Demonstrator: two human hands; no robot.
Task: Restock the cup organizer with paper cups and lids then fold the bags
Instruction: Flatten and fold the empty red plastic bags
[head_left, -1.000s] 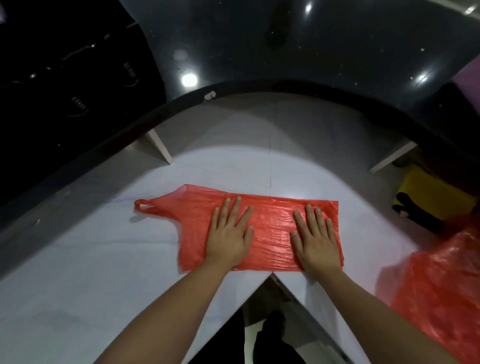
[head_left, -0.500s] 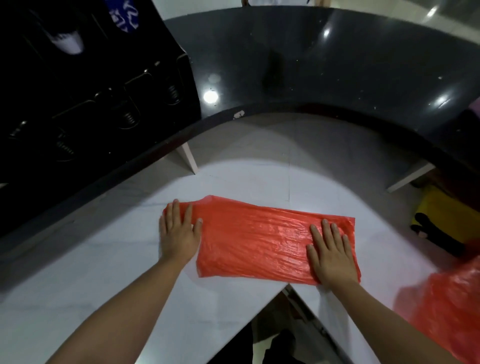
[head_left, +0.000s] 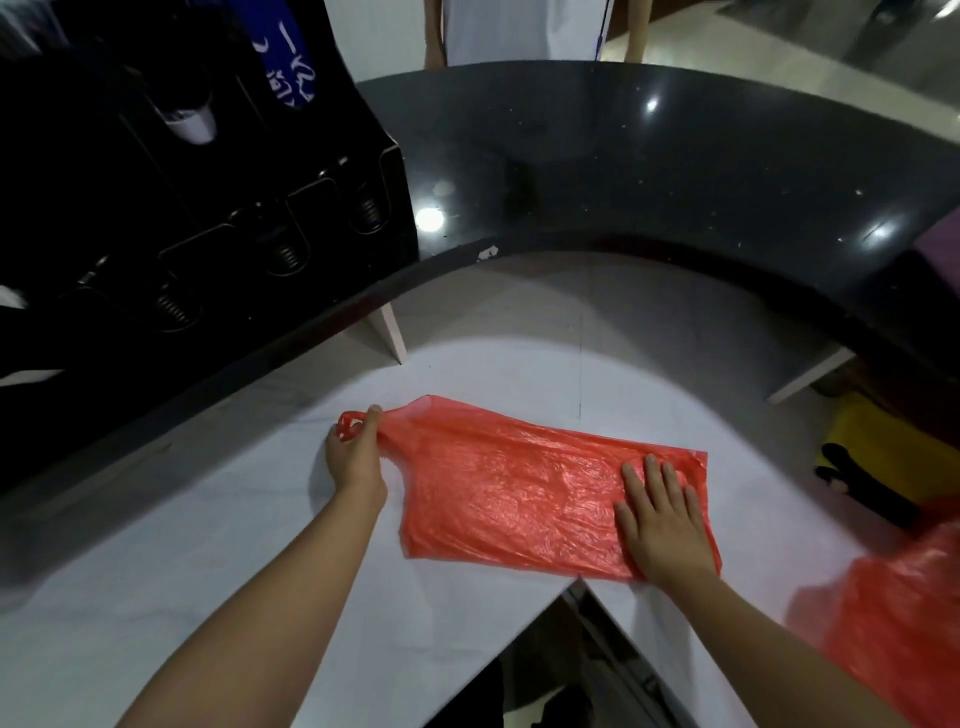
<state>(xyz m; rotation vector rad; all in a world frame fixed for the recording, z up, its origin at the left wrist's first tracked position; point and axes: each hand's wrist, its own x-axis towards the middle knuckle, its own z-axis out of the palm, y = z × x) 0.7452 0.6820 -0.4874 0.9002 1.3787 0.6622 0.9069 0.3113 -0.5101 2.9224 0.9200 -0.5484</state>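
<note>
A red plastic bag (head_left: 519, 488) lies flattened on the white counter (head_left: 218, 530), its handles pointing left. My left hand (head_left: 356, 454) grips the handles at the bag's left end. Flat on the bag's right end, my right hand (head_left: 665, 525) presses down with straight fingers. The black cup organizer (head_left: 171, 197) stands on the dark raised ledge at the upper left, with a white cup (head_left: 195, 124) showing in one slot.
A second crumpled red bag (head_left: 893, 623) lies at the right edge of the counter. A curved dark ledge (head_left: 649, 171) runs behind the work area. A yellow and black object (head_left: 883, 462) sits under the ledge on the right. A person stands beyond the ledge.
My left hand slid from the bag's middle to its left end and took hold of the handles. My right hand stays flat on the right end. The view tilted up, showing the organizer.
</note>
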